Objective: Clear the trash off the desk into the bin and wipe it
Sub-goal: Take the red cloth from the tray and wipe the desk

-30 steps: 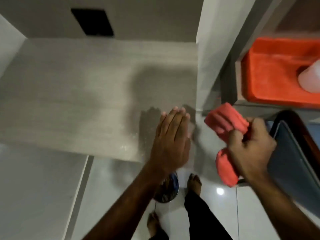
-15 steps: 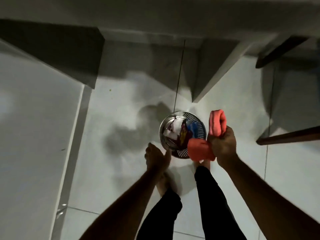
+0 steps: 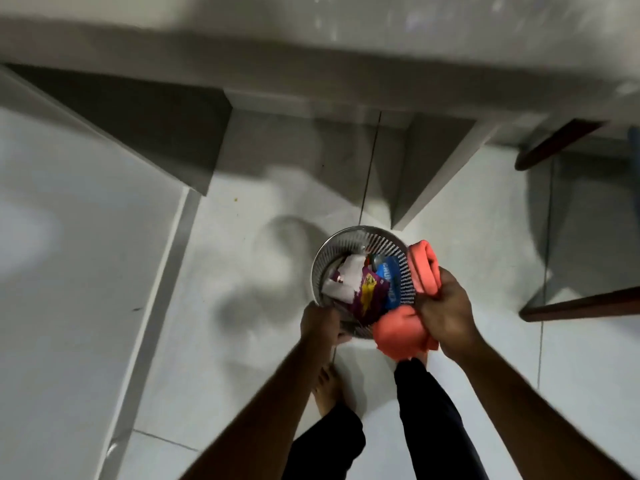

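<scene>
Two risks: the left hand (image 3: 320, 325), closed on the bin's (image 3: 323, 263) rim, could tip the light bin on the floor, spilling wrappers (image 3: 369, 294); the cloth (image 3: 400, 332) bunched in the right hand (image 3: 446, 313) could slip in.

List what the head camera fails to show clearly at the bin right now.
- Bin near rim: hidden by the left hand and red cloth, head view.
- Left hand's grip on the rim: blurred, unclear.
- Desk top: motion-blurred, cut off by the upper edge.
- Blue wrapper print: too blurred to read.
- Right hand fingers: buried in cloth.
</scene>
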